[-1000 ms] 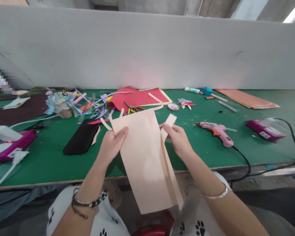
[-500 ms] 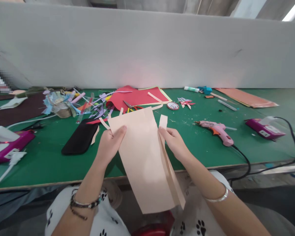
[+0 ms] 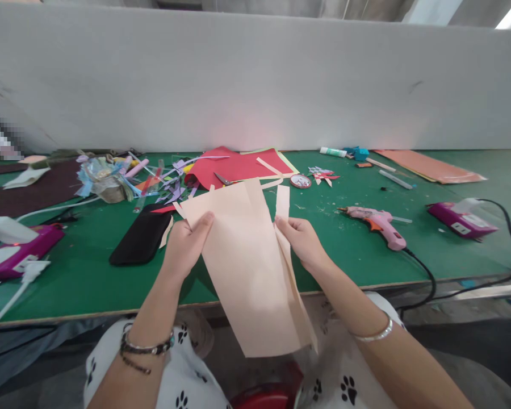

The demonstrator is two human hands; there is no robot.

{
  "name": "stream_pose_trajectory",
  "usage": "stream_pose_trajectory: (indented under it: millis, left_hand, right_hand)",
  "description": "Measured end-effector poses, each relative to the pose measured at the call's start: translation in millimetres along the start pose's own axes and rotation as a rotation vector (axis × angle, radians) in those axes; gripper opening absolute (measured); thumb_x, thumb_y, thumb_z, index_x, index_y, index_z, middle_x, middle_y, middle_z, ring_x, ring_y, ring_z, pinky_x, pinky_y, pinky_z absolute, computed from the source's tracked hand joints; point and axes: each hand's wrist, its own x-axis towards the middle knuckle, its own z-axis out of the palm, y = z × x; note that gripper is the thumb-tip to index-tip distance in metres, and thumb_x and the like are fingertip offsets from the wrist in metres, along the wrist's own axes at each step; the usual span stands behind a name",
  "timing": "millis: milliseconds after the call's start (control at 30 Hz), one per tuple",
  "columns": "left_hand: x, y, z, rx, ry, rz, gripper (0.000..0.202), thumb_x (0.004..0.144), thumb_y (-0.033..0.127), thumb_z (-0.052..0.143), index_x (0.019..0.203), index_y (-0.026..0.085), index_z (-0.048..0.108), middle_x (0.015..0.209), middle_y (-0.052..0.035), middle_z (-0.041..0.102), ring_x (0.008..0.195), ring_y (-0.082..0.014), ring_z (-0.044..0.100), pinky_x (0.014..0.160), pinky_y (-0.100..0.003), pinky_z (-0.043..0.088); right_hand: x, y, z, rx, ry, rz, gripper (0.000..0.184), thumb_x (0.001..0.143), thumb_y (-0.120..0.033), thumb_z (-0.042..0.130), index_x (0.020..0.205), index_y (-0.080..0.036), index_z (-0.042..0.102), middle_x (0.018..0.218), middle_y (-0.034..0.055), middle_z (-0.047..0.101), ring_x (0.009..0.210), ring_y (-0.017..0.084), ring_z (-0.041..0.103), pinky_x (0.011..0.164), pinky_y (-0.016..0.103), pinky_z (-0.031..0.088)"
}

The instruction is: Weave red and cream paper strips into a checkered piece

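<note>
Beige sheet (image 3: 242, 267) has risen, left hand (image 3: 186, 245) pinching its edge.

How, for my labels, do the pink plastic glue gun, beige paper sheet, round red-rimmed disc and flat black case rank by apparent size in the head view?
Beige paper sheet
Flat black case
Pink glue gun
Red-rimmed disc

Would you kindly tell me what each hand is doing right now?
Left hand: closed, gripping the pale peach rectangular paper sheet by its left edge.
Right hand: closed, pinching a narrow pale peach paper strip beside the sheet's right edge.
</note>
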Motion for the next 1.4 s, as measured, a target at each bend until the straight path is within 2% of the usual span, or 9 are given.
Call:
stream_pose_trajectory:
  millis: [267, 367, 467, 600, 733, 933, 1067, 1267, 1400]
  left_hand:
    - [0.0, 0.8, 1.0, -0.008, -0.013, -0.031, 0.036, 0.066, 0.047, 0.055, 0.067, 0.012, 0.065, 0.076, -0.0084, 0.069, 0.078, -0.0255, 0.062, 0.060, -0.026, 0.049]
    - [0.7, 0.8, 0.2, -0.028, 0.000, -0.018, 0.035, 0.066, 0.046, 0.055, 0.070, 0.012, 0.066, 0.073, -0.0075, 0.068, 0.077, -0.0248, 0.062, 0.059, -0.026, 0.049]
    - [2.9, -1.1, -0.6, -0.074, -0.002, -0.019, 0.036, 0.066, 0.045, 0.056, 0.076, 0.012, 0.067, 0.069, -0.0068, 0.068, 0.076, -0.0245, 0.062, 0.059, -0.027, 0.049]
    - [6.1, -6.4, -1.5, -0.123, -0.147, -0.046, 0.043, 0.065, 0.050, 0.057, 0.078, 0.010, 0.066, 0.069, -0.0080, 0.068, 0.076, -0.0257, 0.062, 0.063, -0.031, 0.050]
    - [7.5, -10.4, -2.2, -0.195, -0.272, -0.044, 0.043, 0.063, 0.050, 0.060, 0.083, 0.013, 0.066, 0.085, -0.0086, 0.069, 0.087, -0.0254, 0.061, 0.073, -0.032, 0.049]
    - [7.4, -7.2, -4.6, 0.018, -0.089, 0.021, 0.033, 0.064, 0.042, 0.061, 0.084, 0.017, 0.067, 0.096, -0.0057, 0.068, 0.100, -0.0262, 0.056, 0.082, -0.030, 0.046]
    - [8.2, -6.1, -6.9, 0.093, -0.083, 0.108, 0.032, 0.064, 0.043, 0.059, 0.082, 0.018, 0.068, 0.094, -0.0048, 0.068, 0.101, -0.0270, 0.056, 0.082, -0.028, 0.046]
    - [9.3, -6.1, -10.8, 0.127, -0.035, 0.102, 0.033, 0.065, 0.043, 0.057, 0.083, 0.017, 0.067, 0.095, -0.0051, 0.068, 0.101, -0.0266, 0.056, 0.084, -0.029, 0.046]
    - [9.8, -4.8, -12.7, 0.113, 0.001, 0.086, 0.034, 0.065, 0.041, 0.057, 0.085, 0.016, 0.067, 0.094, -0.0053, 0.068, 0.098, -0.0260, 0.058, 0.079, -0.028, 0.048]
  right_hand:
    - [-2.3, -1.0, -1.2, 0.002, -0.045, 0.103, 0.034, 0.065, -0.050, 0.056, 0.062, -0.016, 0.061, 0.066, 0.0023, 0.063, 0.066, 0.015, 0.056, 0.063, 0.026, 0.041]
    - [-5.6, -0.6, -0.9, -0.073, -0.085, 0.082, 0.024, 0.066, -0.041, 0.058, 0.072, -0.018, 0.064, 0.086, 0.0043, 0.067, 0.085, 0.019, 0.059, 0.074, 0.028, 0.042]
    - [-6.5, -1.3, 0.1, -0.085, -0.098, 0.037, 0.019, 0.068, -0.034, 0.055, 0.071, -0.018, 0.065, 0.091, 0.0042, 0.067, 0.091, 0.019, 0.059, 0.081, 0.030, 0.041]
    - [-5.9, -3.5, 0.7, -0.091, -0.044, 0.064, 0.020, 0.069, -0.034, 0.054, 0.065, -0.017, 0.063, 0.084, 0.0045, 0.069, 0.086, 0.021, 0.060, 0.080, 0.032, 0.041]
    - [-5.4, -4.1, -1.7, -0.084, -0.034, 0.062, 0.023, 0.069, -0.036, 0.053, 0.064, -0.016, 0.063, 0.078, 0.0042, 0.068, 0.083, 0.020, 0.060, 0.077, 0.031, 0.042]
    - [-1.7, -0.1, -6.3, -0.157, -0.055, 0.011, 0.020, 0.067, -0.035, 0.054, 0.063, -0.016, 0.062, 0.073, 0.0024, 0.066, 0.076, 0.018, 0.058, 0.071, 0.029, 0.041]
    - [-0.7, 1.0, -9.7, -0.208, -0.092, 0.004, 0.023, 0.068, -0.037, 0.052, 0.059, -0.017, 0.058, 0.062, -0.0002, 0.060, 0.066, 0.015, 0.055, 0.065, 0.027, 0.040]
    - [3.7, -3.3, -17.0, -0.166, -0.173, -0.050, 0.023, 0.069, -0.032, 0.050, 0.054, -0.017, 0.058, 0.047, -0.0026, 0.054, 0.054, 0.012, 0.052, 0.064, 0.025, 0.039]
    - [7.1, -1.4, -15.8, -0.045, -0.179, -0.023, 0.024, 0.069, -0.034, 0.050, 0.057, -0.016, 0.059, 0.056, -0.0010, 0.059, 0.047, 0.009, 0.049, 0.058, 0.026, 0.040]
